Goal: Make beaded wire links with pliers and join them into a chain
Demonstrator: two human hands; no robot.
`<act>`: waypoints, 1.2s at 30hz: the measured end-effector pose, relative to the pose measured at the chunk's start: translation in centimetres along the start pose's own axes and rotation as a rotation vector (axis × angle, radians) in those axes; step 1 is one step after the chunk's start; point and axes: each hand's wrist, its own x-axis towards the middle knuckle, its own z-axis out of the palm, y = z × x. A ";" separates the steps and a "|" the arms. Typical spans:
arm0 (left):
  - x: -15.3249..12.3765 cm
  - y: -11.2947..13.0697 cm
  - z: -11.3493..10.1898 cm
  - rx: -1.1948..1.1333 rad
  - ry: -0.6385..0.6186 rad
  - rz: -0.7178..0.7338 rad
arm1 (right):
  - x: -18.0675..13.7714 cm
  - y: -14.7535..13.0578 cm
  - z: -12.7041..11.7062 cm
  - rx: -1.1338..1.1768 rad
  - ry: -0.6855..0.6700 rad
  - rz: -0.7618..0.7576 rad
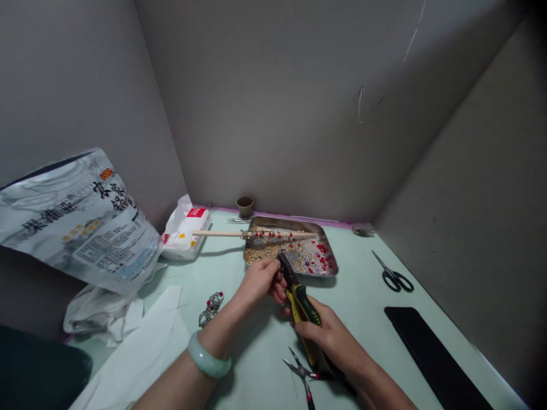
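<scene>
My right hand (pixel 318 327) is wrapped round the yellow and dark green handles of a pair of pliers (pixel 297 293), whose dark jaws point up and away from me. Close to the jaw tips, my left hand (pixel 265 279) is closed in a pinch; whatever it holds is too small or hidden to make out. Just beyond both hands lies a metal tray (pixel 331 273) of gold, clear and red beads (pixel 322 259). Across the tray rests a wooden stick (pixel 217 233) with red beads and wire around part of it.
Small pliers (pixel 302 373) lie open near my right wrist, and a beaded wire piece (pixel 211 307) beside my left forearm. Scissors (pixel 395 279) and a black flat object (pixel 431 347) lie right. A tissue pack (pixel 188 233), small cup (pixel 245 206) and large printed bag (pixel 89 222) stand left and back.
</scene>
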 end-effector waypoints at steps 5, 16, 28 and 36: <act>-0.2 0.3 -0.1 0.017 0.003 -0.009 | -0.1 0.1 -0.1 0.015 -0.013 0.016; 0.0 0.1 0.1 0.147 0.049 -0.006 | -0.2 -0.3 0.9 -0.069 0.057 0.018; 0.1 -0.1 -0.7 0.454 0.063 0.177 | 0.2 1.2 1.2 -0.006 0.005 0.100; 0.0 0.0 -0.8 0.473 0.047 0.181 | 0.4 1.8 1.7 -0.011 0.028 0.138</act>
